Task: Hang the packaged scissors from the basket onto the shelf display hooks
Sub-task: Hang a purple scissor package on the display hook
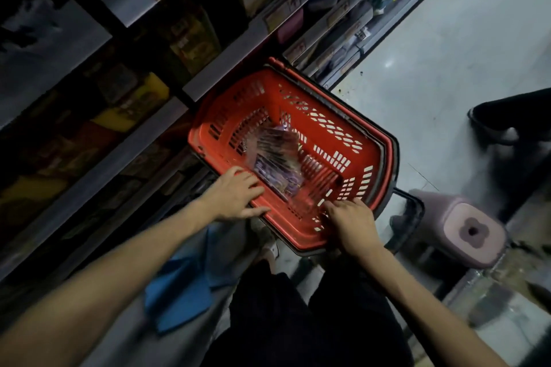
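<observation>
A red plastic basket (334, 116) stands on the floor against the shelf unit. Inside it lies a stack of clear packets with purple cards, the packaged scissors (275, 158). My left hand (235, 195) lies over the basket's near rim, its fingers straight and reaching toward the packets' near edge. My right hand (350, 222) is at the near right wall of the basket, fingertips touching the slotted side. Neither hand holds a packet. The shelf's display hooks are not discernible in the dark.
Dark shelves (226, 48) with boxed goods run along the left and top. A purple stool (465, 226) stands right of the basket. Another person's dark shoe (504, 125) is on the pale floor at the right. A blue cloth (179, 289) lies near my legs.
</observation>
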Action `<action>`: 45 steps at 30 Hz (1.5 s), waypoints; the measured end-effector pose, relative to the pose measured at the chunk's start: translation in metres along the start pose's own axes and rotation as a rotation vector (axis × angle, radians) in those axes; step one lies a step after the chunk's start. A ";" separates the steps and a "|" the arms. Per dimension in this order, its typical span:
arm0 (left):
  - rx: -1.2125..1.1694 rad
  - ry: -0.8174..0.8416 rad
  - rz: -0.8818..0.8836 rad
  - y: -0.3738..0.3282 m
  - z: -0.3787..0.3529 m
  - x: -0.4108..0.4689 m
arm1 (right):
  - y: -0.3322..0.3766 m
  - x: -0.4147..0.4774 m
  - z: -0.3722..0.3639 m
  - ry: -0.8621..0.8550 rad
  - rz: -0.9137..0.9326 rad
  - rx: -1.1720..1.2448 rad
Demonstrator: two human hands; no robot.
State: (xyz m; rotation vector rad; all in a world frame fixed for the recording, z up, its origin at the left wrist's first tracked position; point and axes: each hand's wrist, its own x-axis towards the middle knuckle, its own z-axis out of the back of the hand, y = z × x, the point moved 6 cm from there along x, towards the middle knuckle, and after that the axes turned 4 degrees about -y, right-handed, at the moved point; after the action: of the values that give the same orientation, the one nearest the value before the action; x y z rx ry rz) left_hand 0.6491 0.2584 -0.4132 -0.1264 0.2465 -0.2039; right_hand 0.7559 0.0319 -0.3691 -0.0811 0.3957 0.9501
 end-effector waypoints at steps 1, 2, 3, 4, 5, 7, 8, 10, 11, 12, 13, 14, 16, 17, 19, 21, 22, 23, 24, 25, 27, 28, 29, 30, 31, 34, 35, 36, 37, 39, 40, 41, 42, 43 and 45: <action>-0.011 0.052 0.001 0.009 0.000 0.004 | 0.001 0.006 -0.004 0.057 -0.017 0.005; -0.036 0.085 0.011 0.016 0.000 0.008 | 0.003 0.013 -0.007 0.110 -0.026 0.023; -0.071 0.100 0.033 0.021 0.001 0.014 | 0.006 0.022 -0.012 0.162 -0.035 0.044; -0.118 0.112 0.077 0.025 0.003 0.020 | 0.010 0.033 -0.020 0.215 -0.039 0.056; -0.168 0.120 0.142 0.030 0.003 0.027 | 0.015 0.046 -0.029 0.260 -0.034 0.063; -0.257 0.105 0.338 0.039 0.001 0.039 | 0.023 0.074 -0.051 0.349 -0.038 0.098; -0.277 0.085 0.440 0.042 -0.001 0.041 | 0.028 0.088 -0.061 0.380 -0.042 0.123; -0.272 0.022 0.577 0.044 -0.006 0.039 | 0.035 0.117 -0.087 0.423 -0.057 0.169; -0.266 -0.012 0.615 0.044 -0.007 0.038 | 0.036 0.130 -0.099 0.435 -0.084 0.196; -0.269 -0.047 0.641 0.045 -0.008 0.037 | 0.036 0.142 -0.110 0.433 -0.124 0.238; -0.276 -0.070 0.662 0.046 -0.008 0.037 | 0.036 0.153 -0.121 0.419 -0.170 0.292; -0.280 -0.076 0.676 0.047 -0.008 0.036 | 0.037 0.161 -0.131 0.400 -0.211 0.338; -0.267 -0.078 0.690 0.047 -0.008 0.036 | 0.040 0.173 -0.149 0.363 -0.271 0.391; -0.264 -0.081 0.697 0.048 -0.008 0.035 | 0.043 0.177 -0.158 0.348 -0.290 0.404; -0.271 -0.081 0.707 0.048 -0.008 0.034 | 0.047 0.181 -0.172 0.332 -0.323 0.413; -0.284 -0.088 0.709 0.047 -0.008 0.034 | 0.051 0.181 -0.182 0.306 -0.325 0.416; -0.290 -0.096 0.711 0.047 -0.007 0.034 | 0.052 0.180 -0.186 0.289 -0.325 0.410; -0.292 -0.108 0.713 0.047 -0.005 0.033 | 0.053 0.179 -0.188 0.270 -0.327 0.405; -0.287 -0.115 0.717 0.047 -0.004 0.033 | 0.053 0.179 -0.190 0.258 -0.333 0.400; -0.282 -0.116 0.721 0.046 -0.003 0.033 | 0.052 0.179 -0.192 0.250 -0.335 0.396; -0.280 -0.112 0.726 0.046 -0.002 0.033 | 0.051 0.181 -0.194 0.257 -0.339 0.393; -0.283 -0.113 0.729 0.046 -0.002 0.033 | 0.049 0.182 -0.196 0.257 -0.347 0.401; -0.282 -0.116 0.729 0.047 -0.002 0.033 | 0.048 0.184 -0.197 0.249 -0.356 0.414; -0.281 -0.114 0.727 0.047 -0.003 0.033 | 0.047 0.183 -0.198 0.247 -0.365 0.422; -0.278 -0.112 0.723 0.046 -0.003 0.033 | 0.047 0.183 -0.200 0.241 -0.372 0.430; -0.272 -0.095 0.707 0.047 -0.005 0.033 | 0.048 0.182 -0.200 0.228 -0.379 0.440; -0.273 -0.089 0.700 0.047 -0.006 0.034 | 0.047 0.182 -0.198 0.219 -0.387 0.438; -0.275 -0.083 0.698 0.047 -0.006 0.034 | 0.045 0.182 -0.193 0.209 -0.400 0.440; -0.277 -0.077 0.699 0.047 -0.005 0.034 | 0.041 0.183 -0.188 0.206 -0.409 0.450; -0.288 -0.067 0.702 0.046 -0.004 0.035 | 0.032 0.183 -0.171 0.232 -0.416 0.509; -0.294 -0.062 0.704 0.046 -0.004 0.035 | 0.025 0.183 -0.161 0.254 -0.420 0.553; -0.296 -0.052 0.708 0.046 -0.003 0.036 | 0.018 0.181 -0.150 0.273 -0.423 0.600; -0.298 -0.041 0.709 0.046 -0.003 0.036 | 0.010 0.177 -0.140 0.297 -0.439 0.661; -0.302 -0.030 0.711 0.046 -0.004 0.036 | 0.003 0.171 -0.130 0.303 -0.460 0.734; -0.320 -0.007 0.723 0.047 -0.004 0.036 | -0.008 0.156 -0.114 0.267 -0.507 0.929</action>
State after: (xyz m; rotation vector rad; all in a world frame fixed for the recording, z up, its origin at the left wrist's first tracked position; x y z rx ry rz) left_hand 0.6912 0.2957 -0.4320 -0.3453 0.3025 0.5570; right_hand 0.8094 0.1205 -0.5318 0.5226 0.9776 0.1900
